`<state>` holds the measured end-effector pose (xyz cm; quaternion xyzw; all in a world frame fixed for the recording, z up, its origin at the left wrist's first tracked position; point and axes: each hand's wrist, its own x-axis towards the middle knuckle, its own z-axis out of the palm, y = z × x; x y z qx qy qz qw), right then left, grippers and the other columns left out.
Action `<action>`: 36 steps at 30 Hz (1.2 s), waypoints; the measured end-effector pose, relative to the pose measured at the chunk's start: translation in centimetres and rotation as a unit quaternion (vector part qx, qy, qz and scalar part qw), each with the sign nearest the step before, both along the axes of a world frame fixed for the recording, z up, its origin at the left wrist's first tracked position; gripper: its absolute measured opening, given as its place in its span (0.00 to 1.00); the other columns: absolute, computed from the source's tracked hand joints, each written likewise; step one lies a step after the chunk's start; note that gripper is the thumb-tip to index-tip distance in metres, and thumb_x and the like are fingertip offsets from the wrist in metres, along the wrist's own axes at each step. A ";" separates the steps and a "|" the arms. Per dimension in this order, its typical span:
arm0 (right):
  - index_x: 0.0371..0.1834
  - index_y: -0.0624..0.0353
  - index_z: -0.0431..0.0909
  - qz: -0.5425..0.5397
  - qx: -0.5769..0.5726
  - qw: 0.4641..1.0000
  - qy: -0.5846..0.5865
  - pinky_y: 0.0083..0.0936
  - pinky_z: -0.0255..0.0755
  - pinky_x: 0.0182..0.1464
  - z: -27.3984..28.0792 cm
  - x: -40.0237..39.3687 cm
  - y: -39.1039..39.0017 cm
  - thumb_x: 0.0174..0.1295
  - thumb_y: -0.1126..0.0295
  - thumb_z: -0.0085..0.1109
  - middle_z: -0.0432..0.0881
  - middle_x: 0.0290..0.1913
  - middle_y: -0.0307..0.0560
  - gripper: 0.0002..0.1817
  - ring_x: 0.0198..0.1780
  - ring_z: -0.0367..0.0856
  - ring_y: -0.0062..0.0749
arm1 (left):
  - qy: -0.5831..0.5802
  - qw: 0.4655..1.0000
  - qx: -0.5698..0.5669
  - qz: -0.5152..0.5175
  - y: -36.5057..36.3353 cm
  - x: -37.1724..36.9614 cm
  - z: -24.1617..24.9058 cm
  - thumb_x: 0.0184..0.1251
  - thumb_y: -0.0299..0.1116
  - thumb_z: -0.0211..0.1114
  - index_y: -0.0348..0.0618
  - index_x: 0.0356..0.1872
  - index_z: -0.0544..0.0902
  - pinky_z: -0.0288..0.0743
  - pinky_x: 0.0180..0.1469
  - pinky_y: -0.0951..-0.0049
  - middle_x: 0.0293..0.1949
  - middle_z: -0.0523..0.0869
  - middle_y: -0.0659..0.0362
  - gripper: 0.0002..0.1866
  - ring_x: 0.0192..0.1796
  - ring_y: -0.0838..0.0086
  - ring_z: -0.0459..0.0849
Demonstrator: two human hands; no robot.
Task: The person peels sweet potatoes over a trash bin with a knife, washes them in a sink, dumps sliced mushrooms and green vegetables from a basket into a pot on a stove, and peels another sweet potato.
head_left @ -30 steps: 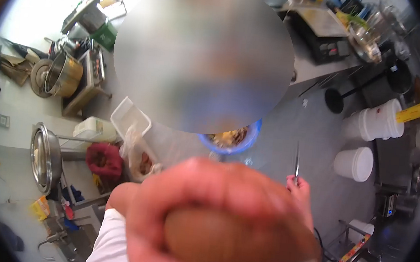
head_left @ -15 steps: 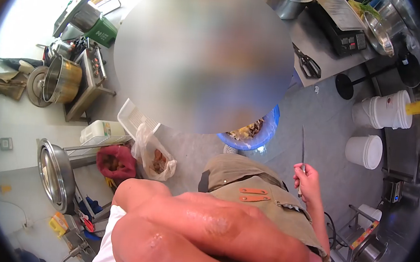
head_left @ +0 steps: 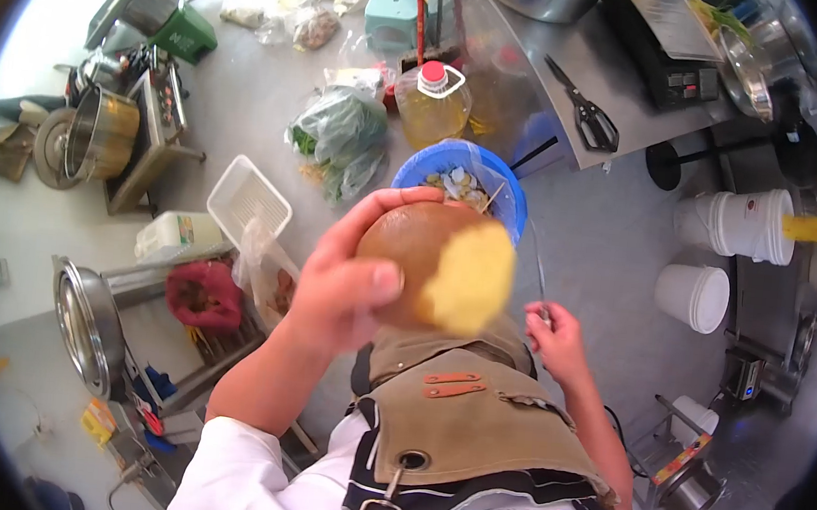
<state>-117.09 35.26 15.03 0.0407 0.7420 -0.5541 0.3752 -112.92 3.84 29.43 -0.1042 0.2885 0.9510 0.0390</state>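
Note:
My left hand [head_left: 339, 268] is closed around a large brown-skinned potato [head_left: 399, 254], held up close to the camera. Yellow flesh shows on the potato's right side, where the skin is off. On the right, my right hand [head_left: 557, 338] grips a knife [head_left: 540, 271] by its handle, the thin blade pointing up and away from me. Knife and potato are apart. Beyond the potato is a blue bin [head_left: 519, 211] with a clear liner, holding peelings and scraps [head_left: 463, 187].
Scissors [head_left: 595, 121] and a black scale [head_left: 673, 60] lie on the steel table at upper right. An oil jug [head_left: 431, 111] and bagged greens [head_left: 342, 128] are on the floor ahead. White buckets [head_left: 691, 297] stand right; a white basket [head_left: 250, 202] and red sack [head_left: 203, 293] are left.
My left arm has swung away from in front of the camera, and the hand now holds the potato out ahead. My right hand with the knife has shifted slightly left.

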 end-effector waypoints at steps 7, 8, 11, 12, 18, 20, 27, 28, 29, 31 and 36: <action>0.54 0.60 0.75 0.049 -0.171 0.983 -0.051 0.14 0.62 0.24 -6.7 -6.5 -9.6 0.76 0.61 0.49 0.79 0.33 0.37 0.15 0.22 0.67 0.12 | -0.207 0.964 0.132 0.107 4.1 -1.1 -20.5 0.57 0.27 0.62 0.44 0.64 0.66 0.76 0.59 0.44 0.60 0.76 0.51 0.31 0.61 0.56 0.77; 0.52 0.61 0.76 0.062 -0.161 0.984 -0.050 0.14 0.63 0.25 -9.3 -7.0 -10.1 0.76 0.61 0.50 0.79 0.33 0.35 0.14 0.24 0.68 0.12 | -0.231 0.958 0.138 0.100 4.5 -1.2 -22.6 0.57 0.28 0.62 0.45 0.65 0.66 0.76 0.58 0.43 0.60 0.76 0.51 0.31 0.61 0.56 0.77; 0.45 0.63 0.77 0.096 -0.130 0.987 -0.023 0.22 0.67 0.30 -16.6 -7.9 -11.3 0.76 0.59 0.50 0.81 0.30 0.38 0.16 0.29 0.75 0.22 | -0.294 0.935 0.181 0.078 4.2 -0.8 -30.0 0.58 0.29 0.62 0.46 0.67 0.65 0.77 0.56 0.41 0.59 0.76 0.51 0.32 0.61 0.56 0.77; 0.43 0.62 0.76 0.130 -0.093 0.987 0.020 0.26 0.68 0.31 -18.8 -8.1 -11.1 0.76 0.58 0.49 0.81 0.30 0.41 0.16 0.29 0.77 0.28 | -0.299 0.934 0.178 0.086 4.0 -0.9 -32.2 0.57 0.29 0.62 0.47 0.67 0.65 0.77 0.56 0.41 0.59 0.77 0.51 0.33 0.61 0.56 0.77; 0.35 0.61 0.72 0.330 0.090 0.924 0.173 0.43 0.72 0.31 -26.0 -7.5 -9.7 0.75 0.55 0.47 0.81 0.31 0.54 0.19 0.30 0.80 0.55 | -0.285 0.930 0.148 0.177 5.0 -2.7 -43.2 0.53 0.26 0.63 0.46 0.66 0.67 0.77 0.57 0.45 0.57 0.78 0.52 0.34 0.58 0.57 0.80; 0.35 0.60 0.71 0.343 0.105 0.914 0.187 0.44 0.72 0.31 -27.8 -6.7 -9.7 0.75 0.56 0.46 0.80 0.31 0.56 0.18 0.31 0.78 0.60 | -0.288 0.924 0.164 0.193 5.6 -3.3 -45.7 0.52 0.25 0.63 0.45 0.65 0.68 0.77 0.58 0.47 0.56 0.79 0.53 0.34 0.56 0.57 0.80; 0.36 0.60 0.72 0.368 0.125 0.906 0.167 0.46 0.72 0.30 -32.0 -6.9 -10.6 0.74 0.57 0.48 0.81 0.30 0.55 0.16 0.30 0.80 0.57 | -0.351 0.889 0.153 0.253 6.7 -3.9 -49.6 0.49 0.23 0.61 0.43 0.62 0.69 0.77 0.57 0.50 0.52 0.81 0.52 0.33 0.53 0.57 0.82; 0.35 0.60 0.71 0.368 0.117 0.905 0.180 0.46 0.73 0.29 -32.5 -6.8 -10.6 0.73 0.58 0.50 0.81 0.29 0.54 0.15 0.29 0.80 0.56 | -0.351 0.889 0.151 0.253 6.7 -3.9 -49.9 0.48 0.24 0.61 0.43 0.62 0.70 0.77 0.57 0.50 0.52 0.81 0.52 0.33 0.52 0.57 0.82; 0.34 0.59 0.71 0.369 0.108 0.903 0.193 0.45 0.73 0.28 -33.1 -6.7 -10.6 0.72 0.59 0.52 0.81 0.28 0.53 0.15 0.27 0.80 0.54 | -0.351 0.889 0.148 0.254 6.6 -3.9 -50.1 0.47 0.24 0.60 0.43 0.61 0.70 0.77 0.57 0.50 0.53 0.81 0.51 0.32 0.52 0.57 0.82; 0.32 0.59 0.71 0.370 0.086 0.899 0.220 0.44 0.74 0.27 -34.2 -6.5 -10.5 0.71 0.59 0.53 0.81 0.28 0.54 0.15 0.26 0.81 0.53 | -0.352 0.890 0.144 0.252 6.2 -3.6 -50.3 0.46 0.25 0.60 0.43 0.61 0.70 0.77 0.58 0.49 0.53 0.80 0.51 0.33 0.53 0.57 0.81; 0.33 0.60 0.70 0.376 0.294 0.866 0.150 0.50 0.73 0.29 -40.9 -8.5 -8.3 0.73 0.57 0.50 0.81 0.29 0.59 0.17 0.29 0.81 0.60 | -0.354 0.880 0.181 0.260 4.9 -3.0 -48.9 0.46 0.27 0.59 0.41 0.63 0.69 0.75 0.61 0.49 0.56 0.79 0.50 0.35 0.58 0.56 0.79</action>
